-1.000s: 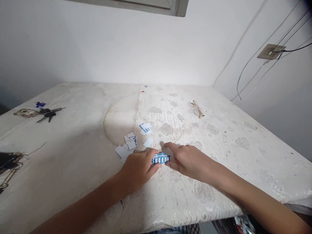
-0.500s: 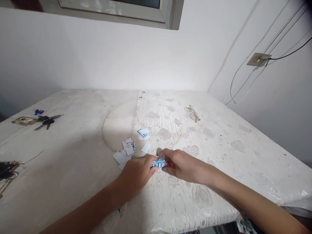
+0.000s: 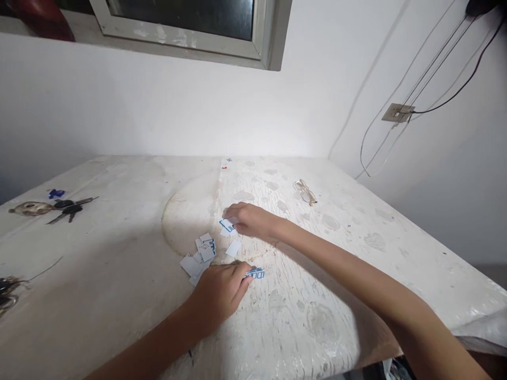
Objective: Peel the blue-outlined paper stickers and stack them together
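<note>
My left hand (image 3: 222, 287) rests low over the table, thumb and fingers closed on a small stack of white paper cards (image 3: 256, 273) with blue line drawings. Farther forward, my right hand (image 3: 249, 217) has curled fingers at the edge of another white card with blue marks (image 3: 227, 225); its fingertips are partly hidden. A single blank card (image 3: 233, 248) lies between the two hands. Just left of it is a loose overlapping pile of cards (image 3: 205, 250), some blank and some with blue lines, partly covered by my left hand.
Keys on a ring (image 3: 71, 208) and a small blue object (image 3: 56, 193) lie at the left. Eyeglasses (image 3: 304, 192) lie toward the back right. The table (image 3: 317, 316) has a worn plastic cover. Cables hang from a wall socket (image 3: 398, 112).
My right hand has left the stack and moved forward and left to the far cards. My left hand still holds the stack. The view has tilted up slightly.
</note>
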Action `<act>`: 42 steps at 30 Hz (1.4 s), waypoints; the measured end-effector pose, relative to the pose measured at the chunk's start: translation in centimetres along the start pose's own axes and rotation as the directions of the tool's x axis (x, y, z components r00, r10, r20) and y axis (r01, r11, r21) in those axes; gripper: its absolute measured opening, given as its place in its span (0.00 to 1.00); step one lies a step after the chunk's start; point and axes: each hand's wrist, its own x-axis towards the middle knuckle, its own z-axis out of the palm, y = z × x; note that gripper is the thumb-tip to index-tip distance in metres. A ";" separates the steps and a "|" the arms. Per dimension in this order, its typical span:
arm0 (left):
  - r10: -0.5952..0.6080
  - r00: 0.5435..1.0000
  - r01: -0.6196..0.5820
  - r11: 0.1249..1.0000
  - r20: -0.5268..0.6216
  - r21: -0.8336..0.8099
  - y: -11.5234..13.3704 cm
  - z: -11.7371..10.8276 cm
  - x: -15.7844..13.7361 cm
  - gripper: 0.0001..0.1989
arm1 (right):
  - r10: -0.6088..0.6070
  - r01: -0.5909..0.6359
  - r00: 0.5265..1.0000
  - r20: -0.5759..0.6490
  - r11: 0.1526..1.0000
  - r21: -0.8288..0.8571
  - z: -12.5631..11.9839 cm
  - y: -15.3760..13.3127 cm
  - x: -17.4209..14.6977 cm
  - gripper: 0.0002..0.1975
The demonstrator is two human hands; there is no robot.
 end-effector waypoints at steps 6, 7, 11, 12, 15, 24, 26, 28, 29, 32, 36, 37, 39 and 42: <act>-0.024 0.999 0.023 1.000 0.048 0.014 -0.3 0.4 -0.1 0.11 | -0.018 0.019 1.000 0.023 0.999 -0.044 0.1 0.5 1.5 0.23; -0.030 0.998 0.030 0.999 0.056 0.012 -0.3 0.4 -0.1 0.11 | -0.011 0.012 1.000 0.010 0.997 -0.074 0.1 0.5 1.2 0.23; -0.073 0.992 0.072 0.997 0.102 0.004 -0.2 0.2 0.1 0.12 | 0.028 -0.033 0.999 -0.039 0.987 -0.155 0.2 0.3 -0.1 0.20; -0.087 0.990 0.087 0.996 0.114 0.003 -0.2 0.1 0.1 0.12 | 0.030 -0.036 0.998 -0.047 0.990 -0.139 0.3 0.3 -0.5 0.19; -0.133 0.982 0.136 0.991 0.136 -0.007 -0.1 -0.1 0.2 0.11 | 0.085 -0.081 0.987 -0.139 0.996 0.033 0.5 -0.2 -2.1 0.17; -0.149 0.954 0.192 0.970 0.261 -0.146 -0.1 -1.3 0.4 0.10 | 0.296 -0.281 0.948 0.122 0.588 0.759 -1.3 -5.0 -10.1 0.07; -0.138 0.951 0.192 0.965 0.278 -0.177 -0.2 -1.5 0.4 0.12 | 0.286 -0.282 0.951 0.118 0.640 0.715 -1.1 -5.5 -10.9 0.06; -0.131 0.948 0.189 0.965 0.289 -0.182 -0.1 -1.7 0.5 0.14 | 0.292 -0.256 0.955 0.047 0.734 0.629 -0.4 -5.9 -11.1 0.05; -0.128 0.947 0.186 0.966 0.296 -0.180 -0.1 -1.8 0.5 0.14 | 0.284 -0.237 0.959 0.008 0.785 0.573 0.0 -6.0 -11.1 0.06; -0.113 0.946 0.170 0.971 0.303 -0.169 0.1 -2.0 0.4 0.11 | 0.229 -0.187 0.971 -0.065 0.903 0.386 1.1 -6.1 -10.7 0.06; -0.090 0.961 0.132 0.980 0.261 -0.148 0.3 -1.8 0.3 0.09 | 0.250 -0.227 0.966 -0.070 0.945 0.235 1.6 -5.9 -10.7 0.10; -0.094 0.962 0.131 0.982 0.255 -0.134 0.3 -1.7 0.3 0.10 | 0.260 -0.240 0.964 -0.062 0.945 0.221 1.7 -5.8 -10.7 0.12; -0.112 0.961 0.138 0.987 0.252 -0.088 0.5 -1.5 0.3 0.11 | 0.263 -0.248 0.964 -0.047 0.947 0.204 1.7 -5.7 -10.7 0.16; -0.117 0.959 0.121 0.993 0.257 0.000 0.7 -1.3 0.4 0.11 | 0.261 -0.246 0.964 -0.045 0.946 0.209 2.1 -5.5 -10.8 0.17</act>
